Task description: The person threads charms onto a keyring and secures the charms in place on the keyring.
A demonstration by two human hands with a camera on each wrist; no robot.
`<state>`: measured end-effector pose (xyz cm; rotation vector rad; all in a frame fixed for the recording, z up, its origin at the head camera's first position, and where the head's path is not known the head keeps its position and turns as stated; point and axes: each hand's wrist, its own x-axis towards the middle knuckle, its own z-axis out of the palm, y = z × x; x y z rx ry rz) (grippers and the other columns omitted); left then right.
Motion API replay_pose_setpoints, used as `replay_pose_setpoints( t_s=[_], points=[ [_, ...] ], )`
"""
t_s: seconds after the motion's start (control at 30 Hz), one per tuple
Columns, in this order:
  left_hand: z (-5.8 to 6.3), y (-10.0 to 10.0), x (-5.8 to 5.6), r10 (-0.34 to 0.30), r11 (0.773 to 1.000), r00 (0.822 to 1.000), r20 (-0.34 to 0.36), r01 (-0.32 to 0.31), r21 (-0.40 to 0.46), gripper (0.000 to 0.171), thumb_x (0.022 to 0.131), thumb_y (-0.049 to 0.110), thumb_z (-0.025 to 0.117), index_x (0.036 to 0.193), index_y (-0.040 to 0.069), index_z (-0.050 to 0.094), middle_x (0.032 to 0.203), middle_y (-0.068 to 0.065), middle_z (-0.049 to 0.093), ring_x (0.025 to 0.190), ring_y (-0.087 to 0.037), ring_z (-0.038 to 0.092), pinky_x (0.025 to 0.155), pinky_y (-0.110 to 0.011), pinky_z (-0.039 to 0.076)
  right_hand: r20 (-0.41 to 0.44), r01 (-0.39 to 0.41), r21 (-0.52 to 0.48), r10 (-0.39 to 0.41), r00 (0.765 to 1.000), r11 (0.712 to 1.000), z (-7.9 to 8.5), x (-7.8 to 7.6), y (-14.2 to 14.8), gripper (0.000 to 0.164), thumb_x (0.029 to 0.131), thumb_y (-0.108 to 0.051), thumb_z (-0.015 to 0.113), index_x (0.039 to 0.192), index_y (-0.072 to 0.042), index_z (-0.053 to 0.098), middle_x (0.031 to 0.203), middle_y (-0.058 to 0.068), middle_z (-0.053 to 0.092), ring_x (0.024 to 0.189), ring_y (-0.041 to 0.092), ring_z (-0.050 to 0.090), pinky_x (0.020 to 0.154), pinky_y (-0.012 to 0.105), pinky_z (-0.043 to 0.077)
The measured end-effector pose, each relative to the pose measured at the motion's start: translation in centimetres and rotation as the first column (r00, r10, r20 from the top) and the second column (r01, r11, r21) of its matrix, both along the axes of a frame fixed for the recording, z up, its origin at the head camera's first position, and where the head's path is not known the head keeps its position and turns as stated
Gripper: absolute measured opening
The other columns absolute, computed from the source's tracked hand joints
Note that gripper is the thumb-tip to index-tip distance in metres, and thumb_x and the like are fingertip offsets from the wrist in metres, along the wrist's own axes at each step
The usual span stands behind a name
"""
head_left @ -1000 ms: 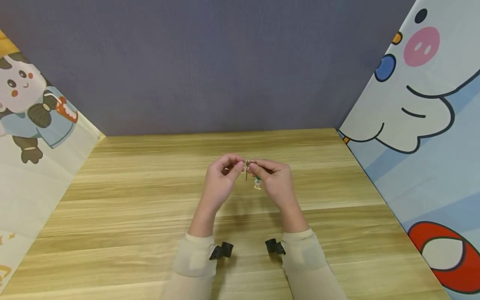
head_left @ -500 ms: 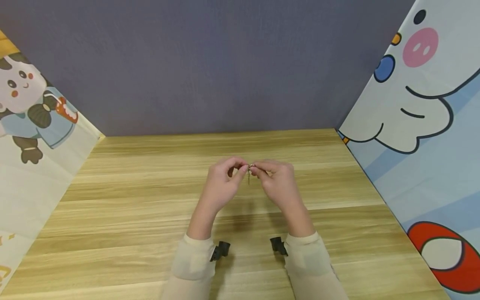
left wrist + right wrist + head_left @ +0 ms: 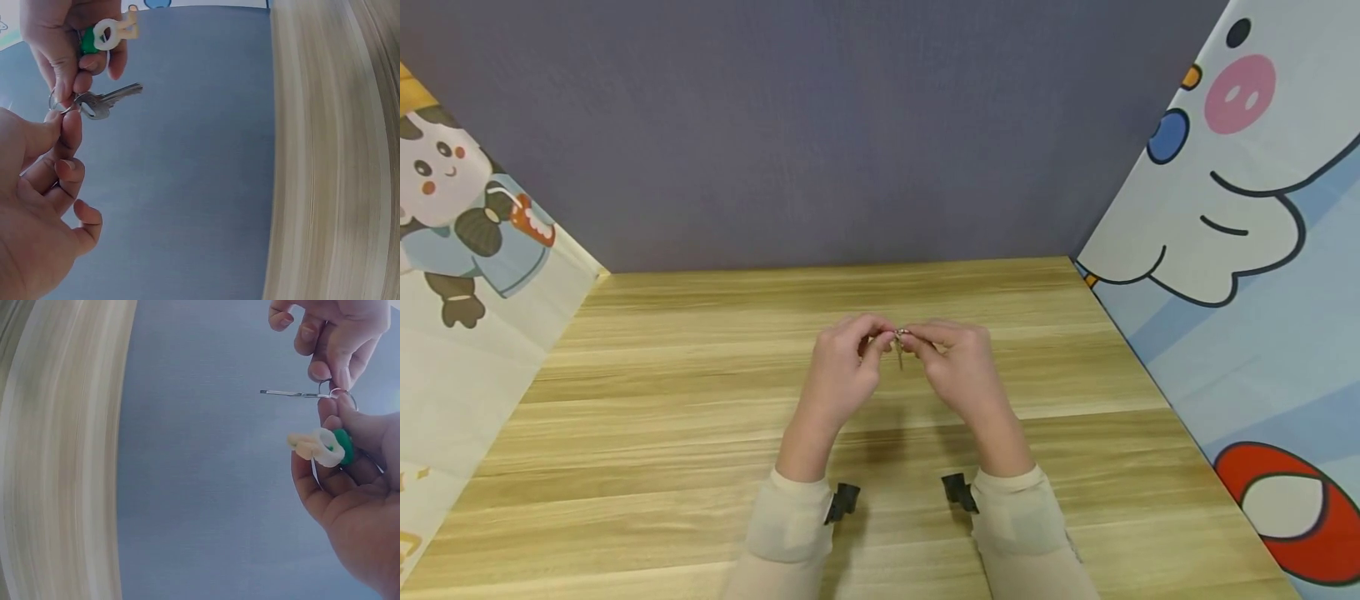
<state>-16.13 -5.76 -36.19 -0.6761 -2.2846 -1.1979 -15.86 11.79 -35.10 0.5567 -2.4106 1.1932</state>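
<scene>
My left hand (image 3: 842, 365) and right hand (image 3: 961, 365) meet fingertip to fingertip, raised over the wooden table. Between them is a thin metal key ring (image 3: 354, 399), pinched from both sides by thumb and forefinger. A silver key (image 3: 112, 102) hangs from the ring, blade pointing down in the head view. From my right hand dangles a small figurine charm (image 3: 329, 449), green and white with peach-coloured legs; that hand's curled fingers partly cover it. In the left wrist view my left hand's other fingers are loosely bent. Fingertips hide part of the ring.
Wood-grain table (image 3: 662, 417) spreads below both hands. A grey-blue panel (image 3: 850, 133) stands along its back edge. Cartoon-printed side panels rise at left (image 3: 482, 333) and right (image 3: 1195, 350). Black camera mounts (image 3: 844, 502) sit at the sleeve cuffs.
Both hands have shifted slightly right and down, with fingertips drawn closer together at the ring. The charm, visible below my right hand earlier in the head view, is now hidden there.
</scene>
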Motion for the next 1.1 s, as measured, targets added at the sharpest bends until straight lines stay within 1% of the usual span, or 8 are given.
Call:
replay_pose_setpoints(
  t_s=[0.1, 0.2, 0.37, 0.6, 0.73, 0.87, 0.97, 1.1],
  points=[
    [0.0, 0.0, 0.0, 0.014, 1.000, 0.999, -0.044, -0.015, -0.011, 0.009, 0.102, 0.005, 0.069, 0.098, -0.001, 0.075, 0.084, -0.011, 0.076, 0.068, -0.017, 0.065, 0.059, -0.025, 0.049, 0.010, -0.002, -0.003, 0.002, 1.000, 1.000, -0.1, -0.1, 0.0, 0.014, 0.097, -0.008, 0.077, 0.106, 0.000, 0.084, 0.100, 0.013, 0.083, 0.087, 0.026, 0.081, 0.076, 0.041, 0.065],
    [-0.1, 0.0, -0.1, 0.037, 0.999, 0.996, -0.077, -0.039, -0.029, 0.009, 0.102, 0.005, 0.070, 0.097, 0.000, 0.075, 0.082, -0.010, 0.076, 0.064, -0.016, 0.061, 0.061, -0.026, 0.046, 0.024, -0.003, -0.009, 0.003, 1.000, 1.000, -0.1, -0.2, 0.1, 0.014, 0.098, -0.010, 0.077, 0.107, -0.002, 0.084, 0.100, 0.012, 0.083, 0.086, 0.024, 0.081, 0.073, 0.038, 0.064],
    [-0.2, 0.0, -0.2, 0.048, 0.999, 0.996, -0.075, -0.049, -0.015, 0.007, 0.101, 0.003, 0.069, 0.096, 0.001, 0.074, 0.081, -0.010, 0.075, 0.064, -0.016, 0.059, 0.060, -0.025, 0.044, 0.046, 0.001, -0.021, 0.000, 0.999, 1.000, -0.1, -0.2, 0.2, 0.014, 0.098, -0.011, 0.077, 0.106, -0.004, 0.085, 0.099, 0.010, 0.083, 0.082, 0.021, 0.079, 0.067, 0.029, 0.058],
    [-0.3, 0.1, -0.1, 0.007, 0.998, 1.000, 0.012, -0.007, 0.060, 0.007, 0.102, 0.000, 0.067, 0.097, 0.000, 0.072, 0.082, -0.011, 0.073, 0.066, -0.016, 0.057, 0.060, -0.023, 0.045, 0.106, 0.018, -0.053, -0.012, 0.994, 0.998, -0.2, -0.1, 0.2, 0.016, 0.099, -0.014, 0.076, 0.109, -0.004, 0.084, 0.096, 0.010, 0.083, 0.067, 0.019, 0.067, 0.061, 0.025, 0.049],
    [-0.5, 0.1, -0.1, -0.013, 0.994, 0.999, 0.049, 0.007, 0.112, 0.006, 0.102, -0.001, 0.066, 0.097, 0.000, 0.070, 0.082, -0.012, 0.072, 0.067, -0.019, 0.058, 0.060, -0.022, 0.045, 0.150, 0.025, -0.082, -0.012, 0.989, 0.996, -0.2, -0.1, 0.2, 0.016, 0.100, -0.016, 0.075, 0.109, -0.006, 0.084, 0.095, 0.009, 0.083, 0.066, 0.019, 0.064, 0.060, 0.025, 0.047],
    [-0.7, 0.2, -0.3, -0.021, 0.986, 0.996, 0.082, 0.007, 0.168, 0.006, 0.102, -0.002, 0.066, 0.097, -0.001, 0.070, 0.083, -0.013, 0.073, 0.069, -0.020, 0.059, 0.060, -0.022, 0.045, 0.160, 0.026, -0.097, -0.010, 0.987, 0.995, -0.3, -0.1, 0.1, 0.017, 0.100, -0.017, 0.075, 0.110, -0.007, 0.084, 0.096, 0.009, 0.083, 0.070, 0.025, 0.068, 0.061, 0.025, 0.049],
    [-1.0, 0.4, -0.4, -0.031, 0.975, 0.991, 0.131, 0.002, 0.221, 0.006, 0.102, -0.001, 0.065, 0.097, -0.002, 0.070, 0.085, -0.015, 0.073, 0.074, -0.020, 0.061, 0.065, -0.024, 0.046, 0.154, 0.029, -0.102, -0.013, 0.988, 0.994, -0.4, -0.2, 0.0, 0.017, 0.100, -0.018, 0.075, 0.110, -0.007, 0.084, 0.096, 0.009, 0.083, 0.070, 0.024, 0.069, 0.061, 0.025, 0.049],
    [-1.3, 0.4, -0.6, -0.042, 0.957, 0.976, 0.212, -0.022, 0.289, 0.006, 0.102, 0.000, 0.066, 0.099, 0.000, 0.071, 0.086, -0.016, 0.074, 0.077, -0.019, 0.060, 0.067, -0.025, 0.045, 0.144, 0.032, -0.115, -0.015, 0.989, 0.993, -0.6, -0.4, -0.1, 0.017, 0.099, -0.017, 0.076, 0.110, -0.007, 0.085, 0.095, 0.009, 0.083, 0.071, 0.021, 0.070, 0.063, 0.025, 0.052]
  ],
)
